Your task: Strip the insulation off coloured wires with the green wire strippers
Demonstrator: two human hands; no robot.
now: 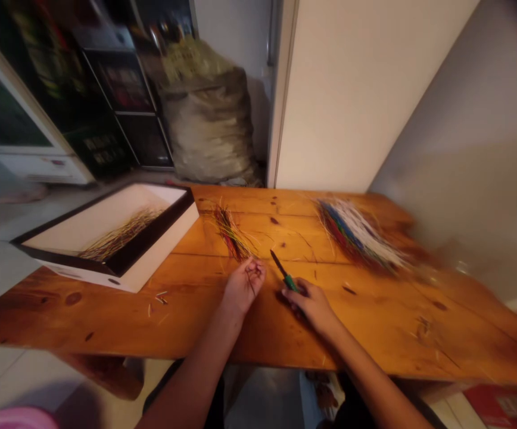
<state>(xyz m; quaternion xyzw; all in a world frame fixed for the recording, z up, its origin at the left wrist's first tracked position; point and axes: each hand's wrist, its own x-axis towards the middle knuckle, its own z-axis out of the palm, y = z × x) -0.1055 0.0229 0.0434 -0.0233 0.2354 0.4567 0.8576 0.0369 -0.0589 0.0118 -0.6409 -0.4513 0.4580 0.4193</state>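
Observation:
My left hand (246,283) is closed over the table, its fingertips pinching a thin dark wire (251,286). Just beyond it lies a loose bundle of yellow, red and dark wires (231,233). In my right hand (311,304) is a green-handled tool (289,281) with a narrow dark blade or shaft, its tip pointing away and to the left. Blur hides whether it is a knife or another tool. The tool's tip is close to my left hand but apart from it.
A white box with a black rim (164,253) stands at the left, holding many thin wires (122,235). White, blue, green and red wires (359,232) lie at the back right. Scraps (162,298) dot the wooden table (205,322). A full sack (209,125) stands behind it.

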